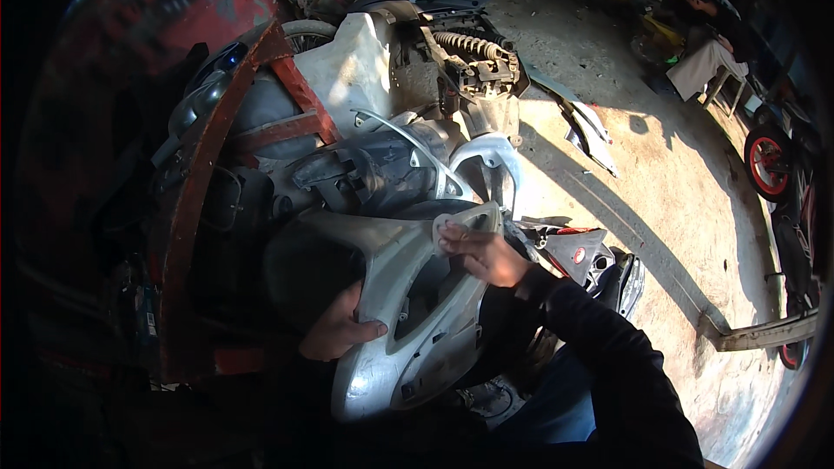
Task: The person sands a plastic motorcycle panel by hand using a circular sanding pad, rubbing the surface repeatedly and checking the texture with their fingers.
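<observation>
A grey plastic panel [382,282] lies low in the middle of the frame, between the person's two hands. The left hand [337,327] grips its inner left edge, thumb on top. From where I stand, the right hand [489,258] holds a small pale pad [440,233] against the panel's upper right end, fingers bent. A red stand [195,200] rises at left.

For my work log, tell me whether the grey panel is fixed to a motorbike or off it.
Off, it appears: the grey panel is gripped by the left hand, and no mounting shows.
</observation>
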Motion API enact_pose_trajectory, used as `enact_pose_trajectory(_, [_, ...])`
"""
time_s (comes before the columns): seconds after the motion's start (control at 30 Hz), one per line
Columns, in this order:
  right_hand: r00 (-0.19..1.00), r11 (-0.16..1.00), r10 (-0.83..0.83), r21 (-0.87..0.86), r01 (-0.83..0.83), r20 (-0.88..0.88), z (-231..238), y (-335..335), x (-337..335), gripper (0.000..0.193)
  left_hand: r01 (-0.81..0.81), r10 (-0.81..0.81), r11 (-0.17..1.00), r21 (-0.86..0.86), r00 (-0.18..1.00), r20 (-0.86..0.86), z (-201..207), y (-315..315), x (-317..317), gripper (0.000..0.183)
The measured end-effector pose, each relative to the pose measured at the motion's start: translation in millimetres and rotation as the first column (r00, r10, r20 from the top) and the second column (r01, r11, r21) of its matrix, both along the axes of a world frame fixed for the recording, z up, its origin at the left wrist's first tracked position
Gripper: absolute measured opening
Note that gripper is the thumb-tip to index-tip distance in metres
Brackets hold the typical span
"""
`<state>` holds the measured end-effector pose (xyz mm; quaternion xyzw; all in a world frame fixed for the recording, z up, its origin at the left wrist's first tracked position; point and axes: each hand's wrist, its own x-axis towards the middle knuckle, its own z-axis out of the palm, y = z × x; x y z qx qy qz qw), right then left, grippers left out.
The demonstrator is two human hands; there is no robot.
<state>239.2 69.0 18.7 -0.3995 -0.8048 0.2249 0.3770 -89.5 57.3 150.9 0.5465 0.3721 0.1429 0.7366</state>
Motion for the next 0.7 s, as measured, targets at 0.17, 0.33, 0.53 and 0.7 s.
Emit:
enact_pose_trajectory(0.17, [0.965,0.984,-0.125,-0.151,0.092,-0.229,2.8,15.6,-37.5,0.034,-0.002,0.005,0.999,0.033,0.998,-0.064,0.6,0.1,-4.3,0.078])
enact_pose_trajectory(0.33, [0.915,0.881,-0.271,-0.46,0.11,-0.3,35.7,36.5,-28.1,0.032,-0.001,0.0,1.0,-0.014,1.0,-0.024,5.8,1.1,5.8,0.077])
enact_pose_trajectory(0.53, [0.98,0.971,-0.146,-0.209,0.115,-0.136,41.3,19.3,-44.6,0.03,-0.013,0.013,0.999,-0.037,1.0,-0.008,-3.0,-3.7,-1.1,0.076])
enact_pose_trajectory(0.7, [0.99,0.997,-0.071,0.014,0.073,-0.118,56.3,6.1,-68.0,0.031,-0.053,0.053,0.998,-0.03,0.998,0.017,-6.5,-3.6,1.3,0.075])
